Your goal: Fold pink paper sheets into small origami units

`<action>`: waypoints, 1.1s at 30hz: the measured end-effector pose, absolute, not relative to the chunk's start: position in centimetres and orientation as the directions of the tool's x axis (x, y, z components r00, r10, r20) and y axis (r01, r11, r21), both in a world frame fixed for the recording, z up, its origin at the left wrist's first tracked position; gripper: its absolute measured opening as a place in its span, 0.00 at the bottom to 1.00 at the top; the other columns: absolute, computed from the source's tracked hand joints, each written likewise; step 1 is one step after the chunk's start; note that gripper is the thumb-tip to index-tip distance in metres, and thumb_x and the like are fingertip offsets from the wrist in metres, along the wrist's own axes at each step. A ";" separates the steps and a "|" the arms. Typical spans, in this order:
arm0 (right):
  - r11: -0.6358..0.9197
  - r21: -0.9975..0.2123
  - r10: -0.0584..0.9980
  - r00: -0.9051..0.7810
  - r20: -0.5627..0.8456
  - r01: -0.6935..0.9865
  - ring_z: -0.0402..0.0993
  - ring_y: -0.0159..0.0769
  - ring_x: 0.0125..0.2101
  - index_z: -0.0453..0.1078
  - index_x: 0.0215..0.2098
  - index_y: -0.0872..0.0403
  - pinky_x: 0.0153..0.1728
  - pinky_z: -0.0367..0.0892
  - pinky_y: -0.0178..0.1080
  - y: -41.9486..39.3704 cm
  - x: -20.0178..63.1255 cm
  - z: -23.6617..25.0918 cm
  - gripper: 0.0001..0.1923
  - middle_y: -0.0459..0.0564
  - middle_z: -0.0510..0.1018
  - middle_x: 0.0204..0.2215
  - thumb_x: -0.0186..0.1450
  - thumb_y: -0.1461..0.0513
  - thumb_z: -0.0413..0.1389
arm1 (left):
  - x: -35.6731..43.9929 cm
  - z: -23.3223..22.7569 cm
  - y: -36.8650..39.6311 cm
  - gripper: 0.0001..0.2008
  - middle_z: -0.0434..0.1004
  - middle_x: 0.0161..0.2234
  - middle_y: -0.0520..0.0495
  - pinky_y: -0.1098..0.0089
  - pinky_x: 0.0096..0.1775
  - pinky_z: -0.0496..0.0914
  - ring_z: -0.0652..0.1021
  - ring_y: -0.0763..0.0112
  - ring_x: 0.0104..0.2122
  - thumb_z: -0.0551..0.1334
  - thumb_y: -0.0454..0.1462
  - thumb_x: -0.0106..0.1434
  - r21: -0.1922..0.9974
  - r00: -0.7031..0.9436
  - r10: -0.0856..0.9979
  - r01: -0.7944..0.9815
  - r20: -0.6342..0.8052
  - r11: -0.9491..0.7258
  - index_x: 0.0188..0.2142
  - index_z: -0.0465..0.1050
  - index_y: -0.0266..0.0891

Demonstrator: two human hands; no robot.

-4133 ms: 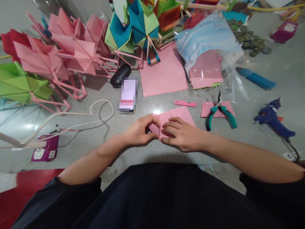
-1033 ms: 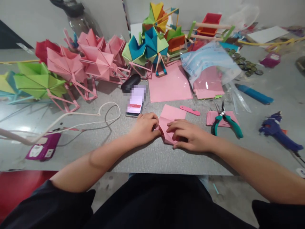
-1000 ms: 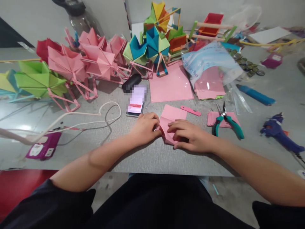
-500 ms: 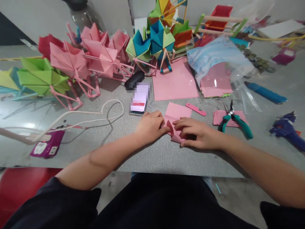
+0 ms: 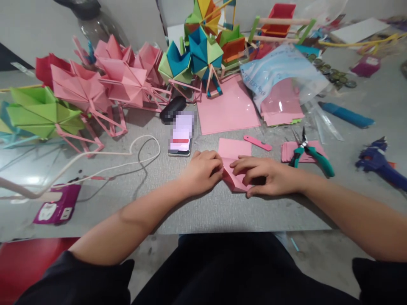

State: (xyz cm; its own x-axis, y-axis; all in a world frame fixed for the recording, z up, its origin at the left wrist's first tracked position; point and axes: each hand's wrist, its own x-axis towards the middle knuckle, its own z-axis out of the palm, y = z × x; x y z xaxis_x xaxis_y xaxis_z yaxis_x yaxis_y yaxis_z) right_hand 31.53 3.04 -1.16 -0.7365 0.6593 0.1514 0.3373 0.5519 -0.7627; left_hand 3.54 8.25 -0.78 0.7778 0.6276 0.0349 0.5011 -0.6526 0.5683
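A partly folded pink paper sheet lies on the grey table in front of me. My left hand pinches its left folded edge with curled fingers. My right hand presses down on the paper's lower right part, fingers pointing left. The two hands almost meet over the fold, and the paper's near half is mostly hidden under them.
A phone lies just beyond my left hand. Green-handled pliers, a pink strip, a blue glue gun, flat pink sheets and a plastic bag of paper sit right. Folded paper models crowd the back left; a white cord loops left.
Over the last four seconds the paper has been folded smaller under my hands. In the last second the hands stayed on it with only small finger shifts; the camera moved slightly.
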 end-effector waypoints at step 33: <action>0.470 -0.772 0.756 -0.647 0.102 0.427 0.72 0.56 0.67 0.75 0.30 0.51 0.64 0.73 0.58 2.8 31.0 -0.8 0.16 0.59 0.78 0.60 0.72 0.52 0.68 | 2.2 0.3 8.9 0.13 0.80 0.58 0.39 0.51 0.58 0.73 0.79 0.53 0.57 0.59 0.34 0.77 0.275 0.979 0.167 0.130 0.117 -0.953 0.53 0.81 0.45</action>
